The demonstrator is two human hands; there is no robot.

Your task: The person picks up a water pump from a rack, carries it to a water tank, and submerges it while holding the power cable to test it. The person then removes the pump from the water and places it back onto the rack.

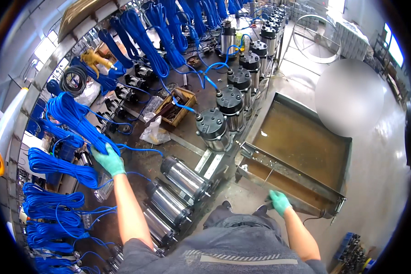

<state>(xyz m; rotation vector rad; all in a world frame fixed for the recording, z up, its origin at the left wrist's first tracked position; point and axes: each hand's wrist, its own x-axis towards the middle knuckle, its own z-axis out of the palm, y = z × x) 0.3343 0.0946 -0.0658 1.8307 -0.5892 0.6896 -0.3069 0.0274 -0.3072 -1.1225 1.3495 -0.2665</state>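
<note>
My left hand (108,160), in a green glove, grips the lower end of a hanging coil of blue cable (75,121). From that coil a blue lead runs right toward a shiny metal cylinder, which looks like a motor or pump body (185,176), lying on its side on the workbench. More such cylinders (169,201) lie beside it. My right hand (278,202), also gloved in green, hangs low at the near edge of a metal tank (301,194). Its fingers look loosely apart, with nothing visible in them.
Upright metal cylinders with black tops (212,130) stand in a row along the bench edge. More blue cable coils (61,166) hang at left and at the back. A wooden box (180,107) and a plastic bag (154,134) sit mid-bench. Brownish liquid (306,137) lies in the tank.
</note>
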